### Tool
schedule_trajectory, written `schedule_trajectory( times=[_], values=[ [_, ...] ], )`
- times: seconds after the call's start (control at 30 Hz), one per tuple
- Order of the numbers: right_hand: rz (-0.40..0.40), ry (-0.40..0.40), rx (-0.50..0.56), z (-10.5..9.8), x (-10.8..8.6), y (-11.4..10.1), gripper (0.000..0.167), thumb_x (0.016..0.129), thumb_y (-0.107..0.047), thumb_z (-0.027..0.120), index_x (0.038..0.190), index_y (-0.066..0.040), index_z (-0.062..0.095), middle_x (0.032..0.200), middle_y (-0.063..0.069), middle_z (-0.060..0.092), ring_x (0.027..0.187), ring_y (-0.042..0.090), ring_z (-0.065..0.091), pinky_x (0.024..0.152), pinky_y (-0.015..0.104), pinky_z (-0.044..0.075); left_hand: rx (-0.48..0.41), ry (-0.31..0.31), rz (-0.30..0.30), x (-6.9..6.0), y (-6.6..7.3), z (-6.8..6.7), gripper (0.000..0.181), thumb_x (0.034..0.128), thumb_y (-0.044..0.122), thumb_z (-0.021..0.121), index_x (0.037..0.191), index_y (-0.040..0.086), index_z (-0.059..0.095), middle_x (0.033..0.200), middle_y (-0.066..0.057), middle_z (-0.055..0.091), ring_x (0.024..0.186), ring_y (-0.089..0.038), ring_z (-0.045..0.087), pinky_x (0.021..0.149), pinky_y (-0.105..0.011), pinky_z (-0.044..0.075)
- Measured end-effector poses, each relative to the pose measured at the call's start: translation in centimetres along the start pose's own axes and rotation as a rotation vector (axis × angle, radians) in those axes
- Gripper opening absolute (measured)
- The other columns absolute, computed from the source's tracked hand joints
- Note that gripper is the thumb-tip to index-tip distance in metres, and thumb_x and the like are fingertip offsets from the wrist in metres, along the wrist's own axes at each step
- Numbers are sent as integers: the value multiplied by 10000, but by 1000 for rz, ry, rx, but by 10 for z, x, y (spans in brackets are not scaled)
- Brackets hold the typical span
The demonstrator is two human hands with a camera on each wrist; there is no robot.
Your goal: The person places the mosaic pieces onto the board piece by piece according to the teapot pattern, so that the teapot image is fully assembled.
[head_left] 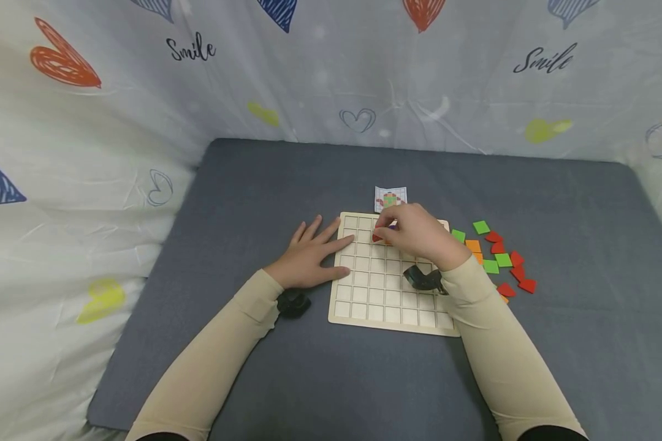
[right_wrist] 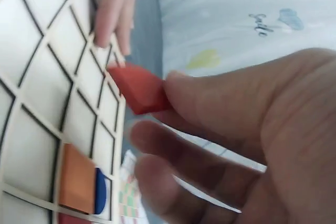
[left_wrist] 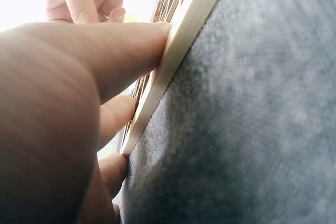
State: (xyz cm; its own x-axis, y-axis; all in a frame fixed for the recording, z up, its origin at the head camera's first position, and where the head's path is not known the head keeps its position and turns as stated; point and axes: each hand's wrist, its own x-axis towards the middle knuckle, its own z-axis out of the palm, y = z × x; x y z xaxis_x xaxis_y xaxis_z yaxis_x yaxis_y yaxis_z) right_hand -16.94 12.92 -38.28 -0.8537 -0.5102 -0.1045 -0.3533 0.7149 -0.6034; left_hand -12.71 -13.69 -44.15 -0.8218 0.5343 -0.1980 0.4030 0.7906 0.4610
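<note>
A wooden grid board (head_left: 364,312) lies on the table, with my left hand (head_left: 306,260) at its left edge. The fingers of that hand are spread, and in the left wrist view its thumb (left_wrist: 131,45) touches the board's rim. Over the upper part of the grid, my right hand (head_left: 419,236) pinches a red tile (right_wrist: 139,87) between thumb and finger. An orange tile (right_wrist: 77,174) and a blue piece (right_wrist: 100,191) sit in grid cells below it in the right wrist view, beside part of another red tile (right_wrist: 73,219).
Loose green tiles (head_left: 481,227), red tiles (head_left: 526,286) and orange tiles (head_left: 472,245) lie right of the board, partly behind the right forearm. A small pattern card (head_left: 390,195) lies at the board's far edge. A printed curtain (head_left: 320,79) hangs behind the grey table (head_left: 276,184).
</note>
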Motion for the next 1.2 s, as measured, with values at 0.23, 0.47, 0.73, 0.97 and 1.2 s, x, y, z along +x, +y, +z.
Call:
schedule_trajectory(
  times=[0.23,0.47,0.73,0.97,1.2],
  values=[
    [3,56,-12,7,3,9,97,1019,-187,726,989,-140,806,947,4,777,738,172,634,702,377,497,11,-5,0,2,0,2,744,1026,630,562,1665,345,309,1773,-5,22,1625,-342,-119,1282,-588,-106],
    [31,70,-30,9,5,12,107,1021,-199,725,999,-123,796,946,19,777,759,186,659,713,383,512,14,-5,-3,2,-1,2,752,1024,640,556,1667,345,301,1773,-1,16,1625,-338,-124,1280,-589,-109],
    [62,35,-56,11,5,12,123,1027,-200,712,1003,-107,790,937,30,766,777,201,654,757,395,538,7,0,2,2,-1,2,745,1026,630,559,1666,340,312,1774,-2,24,1626,-333,-123,1281,-589,-106],
    [31,46,-81,14,7,15,116,1011,-169,727,961,-115,817,938,38,767,833,220,678,798,417,562,0,8,9,2,-1,1,752,1020,626,573,1664,328,324,1774,-13,33,1626,-341,-119,1279,-590,-110],
    [12,52,-102,16,7,17,108,1004,-144,731,981,-91,822,960,61,767,870,233,682,829,437,570,-2,2,2,1,0,1,744,1023,627,567,1663,339,321,1774,-3,27,1626,-333,-122,1280,-586,-109]
  ],
)
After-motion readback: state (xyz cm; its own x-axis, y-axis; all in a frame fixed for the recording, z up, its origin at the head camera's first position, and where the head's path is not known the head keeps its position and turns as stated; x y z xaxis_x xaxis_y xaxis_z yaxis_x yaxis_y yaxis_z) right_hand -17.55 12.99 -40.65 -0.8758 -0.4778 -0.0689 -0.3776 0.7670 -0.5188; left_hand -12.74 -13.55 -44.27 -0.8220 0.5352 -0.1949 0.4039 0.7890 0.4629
